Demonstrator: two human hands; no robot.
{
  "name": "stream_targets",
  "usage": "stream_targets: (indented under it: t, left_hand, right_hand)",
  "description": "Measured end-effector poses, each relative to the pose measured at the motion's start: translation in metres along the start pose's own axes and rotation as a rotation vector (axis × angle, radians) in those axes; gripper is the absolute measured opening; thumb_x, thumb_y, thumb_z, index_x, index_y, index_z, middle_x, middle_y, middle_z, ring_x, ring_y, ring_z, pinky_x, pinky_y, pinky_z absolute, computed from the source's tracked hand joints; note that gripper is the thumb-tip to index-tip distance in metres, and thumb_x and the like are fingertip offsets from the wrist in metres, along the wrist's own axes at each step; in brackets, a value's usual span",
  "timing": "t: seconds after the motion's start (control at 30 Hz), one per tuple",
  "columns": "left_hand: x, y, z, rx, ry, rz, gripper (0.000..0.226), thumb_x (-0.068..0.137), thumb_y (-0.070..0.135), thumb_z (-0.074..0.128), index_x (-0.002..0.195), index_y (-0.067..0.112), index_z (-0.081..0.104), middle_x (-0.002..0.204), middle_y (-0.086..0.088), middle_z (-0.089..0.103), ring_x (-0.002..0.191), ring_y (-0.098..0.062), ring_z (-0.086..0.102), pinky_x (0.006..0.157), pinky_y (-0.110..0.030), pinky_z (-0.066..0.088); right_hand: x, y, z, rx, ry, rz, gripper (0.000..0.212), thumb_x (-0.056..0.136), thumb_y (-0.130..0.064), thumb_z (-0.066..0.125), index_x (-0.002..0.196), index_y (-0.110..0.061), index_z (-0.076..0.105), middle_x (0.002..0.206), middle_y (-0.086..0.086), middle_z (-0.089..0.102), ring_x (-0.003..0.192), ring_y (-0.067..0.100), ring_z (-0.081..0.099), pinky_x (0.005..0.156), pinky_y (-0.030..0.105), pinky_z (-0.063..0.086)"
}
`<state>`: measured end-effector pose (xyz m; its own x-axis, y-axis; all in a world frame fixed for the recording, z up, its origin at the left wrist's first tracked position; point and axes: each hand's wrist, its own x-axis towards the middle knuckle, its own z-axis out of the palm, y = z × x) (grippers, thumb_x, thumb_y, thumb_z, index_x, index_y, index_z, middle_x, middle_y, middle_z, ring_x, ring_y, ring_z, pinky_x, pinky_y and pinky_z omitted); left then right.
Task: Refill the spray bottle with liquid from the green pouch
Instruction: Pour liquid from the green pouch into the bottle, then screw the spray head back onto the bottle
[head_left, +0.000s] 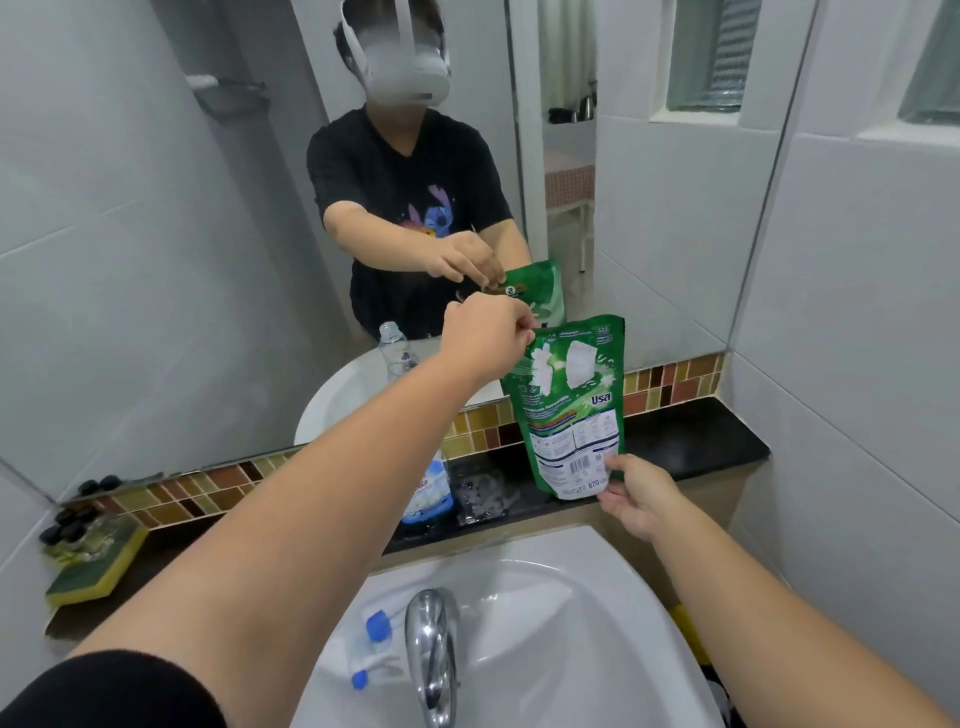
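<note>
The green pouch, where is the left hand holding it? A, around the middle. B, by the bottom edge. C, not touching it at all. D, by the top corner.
D: the left hand pinches the top corner of the green pouch, while the right hand holds its bottom edge, keeping it upright above the ledge behind the sink.

A dark ledge (701, 441) runs under the mirror behind a white sink (545, 587). On the ledge a sponge (98, 566) lies at 9 o'clock, with a blue-filled bottle (428, 493) and crumpled clear plastic (480, 493) just beside it near the middle. In the sink basin, at 7 o'clock, a spray head (371, 649) with blue parts lies left of the tap (431, 654).
</note>
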<state>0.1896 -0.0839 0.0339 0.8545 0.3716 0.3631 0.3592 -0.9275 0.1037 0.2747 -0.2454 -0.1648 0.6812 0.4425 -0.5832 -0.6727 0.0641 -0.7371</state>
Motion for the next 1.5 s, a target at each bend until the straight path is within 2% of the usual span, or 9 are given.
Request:
stream_targets:
  t: [0.07, 0.2, 0.33, 0.57, 0.7, 0.83, 1.07, 1.3, 1.5]
  left_hand:
    - [0.004, 0.001, 0.005, 0.008, -0.002, -0.005, 0.015, 0.094, 0.034, 0.057, 0.102, 0.032, 0.07, 0.101, 0.008, 0.071, 0.103, -0.02, 0.058, 0.089, -0.04, 0.038]
    - [0.008, 0.004, 0.017, 0.01, -0.007, -0.017, 0.016, 0.095, 0.032, 0.057, 0.102, 0.031, 0.07, 0.101, 0.009, 0.071, 0.105, -0.02, 0.057, 0.089, -0.039, 0.035]
    - [0.011, 0.003, 0.024, -0.042, 0.012, -0.061, 0.014, 0.094, 0.034, 0.059, 0.101, 0.033, 0.071, 0.098, 0.01, 0.071, 0.102, -0.019, 0.058, 0.088, -0.04, 0.035]
    - [0.009, 0.002, 0.021, -0.098, -0.011, -0.12, 0.005, 0.09, 0.042, 0.062, 0.089, 0.038, 0.067, 0.088, 0.015, 0.068, 0.094, -0.017, 0.057, 0.081, -0.039, 0.033]
    - [0.001, -0.001, 0.012, -0.251, -0.105, -0.151, 0.028, 0.088, 0.047, 0.064, 0.113, 0.034, 0.065, 0.103, 0.013, 0.066, 0.104, -0.016, 0.057, 0.094, -0.042, 0.04]
    - [-0.026, -0.012, -0.017, -0.438, -0.031, -0.139, 0.038, 0.089, 0.04, 0.065, 0.125, 0.027, 0.062, 0.117, 0.008, 0.064, 0.109, -0.012, 0.056, 0.093, -0.032, 0.045]
    - [-0.162, -0.071, -0.032, -0.648, 0.109, -0.324, 0.013, 0.09, 0.037, 0.063, 0.102, 0.037, 0.07, 0.096, 0.024, 0.068, 0.091, 0.007, 0.06, 0.071, -0.018, 0.043]
    - [-0.3, -0.131, 0.059, -0.594, -0.187, -0.649, 0.016, 0.086, 0.027, 0.07, 0.093, 0.042, 0.067, 0.091, 0.019, 0.066, 0.089, -0.003, 0.062, 0.07, -0.016, 0.047]
    - [-0.331, -0.168, 0.131, -0.355, -0.344, -0.703, 0.036, 0.084, 0.03, 0.071, 0.118, 0.036, 0.06, 0.122, 0.01, 0.055, 0.108, -0.012, 0.054, 0.088, -0.025, 0.046]
  right_hand:
    - [0.007, -0.004, 0.002, -0.003, 0.0, -0.007, 0.015, 0.096, -0.006, 0.048, 0.103, -0.014, 0.058, 0.12, 0.018, 0.063, 0.1, 0.026, 0.062, 0.088, 0.041, 0.045]
    - [0.022, -0.012, 0.005, -0.01, -0.016, -0.034, 0.049, 0.097, -0.008, 0.046, 0.145, -0.018, 0.038, 0.136, 0.02, 0.052, 0.12, 0.035, 0.053, 0.099, 0.047, 0.041]
    - [0.026, -0.015, 0.004, -0.069, -0.014, -0.081, 0.052, 0.097, -0.013, 0.051, 0.145, -0.024, 0.036, 0.127, 0.017, 0.056, 0.094, 0.029, 0.062, 0.085, 0.041, 0.05]
    - [0.025, -0.015, -0.002, -0.123, -0.017, -0.069, 0.052, 0.096, -0.014, 0.053, 0.144, -0.024, 0.038, 0.133, 0.019, 0.054, 0.101, 0.031, 0.063, 0.09, 0.042, 0.049]
    - [0.018, -0.012, -0.004, -0.14, -0.006, -0.072, 0.055, 0.096, -0.012, 0.053, 0.146, -0.02, 0.034, 0.133, 0.018, 0.052, 0.101, 0.031, 0.062, 0.09, 0.041, 0.048]
    - [0.005, 0.002, -0.006, -0.131, 0.035, -0.061, 0.048, 0.095, -0.011, 0.053, 0.142, -0.016, 0.042, 0.123, 0.016, 0.058, 0.098, 0.03, 0.062, 0.089, 0.042, 0.049]
    - [-0.04, 0.063, 0.005, -0.244, -0.017, -0.107, 0.027, 0.089, -0.004, 0.055, 0.114, -0.015, 0.054, 0.084, 0.01, 0.06, 0.063, 0.017, 0.052, 0.056, 0.027, 0.041]
    - [-0.073, 0.106, 0.047, -0.668, -0.251, -0.305, 0.015, 0.08, -0.033, 0.076, 0.076, -0.019, 0.072, 0.077, -0.005, 0.071, 0.07, 0.01, 0.061, 0.061, 0.022, 0.044]
    - [-0.064, 0.122, 0.091, -1.021, -0.413, -0.409, 0.007, 0.084, -0.032, 0.072, 0.091, -0.028, 0.073, 0.091, -0.011, 0.068, 0.081, 0.007, 0.061, 0.063, 0.02, 0.044]
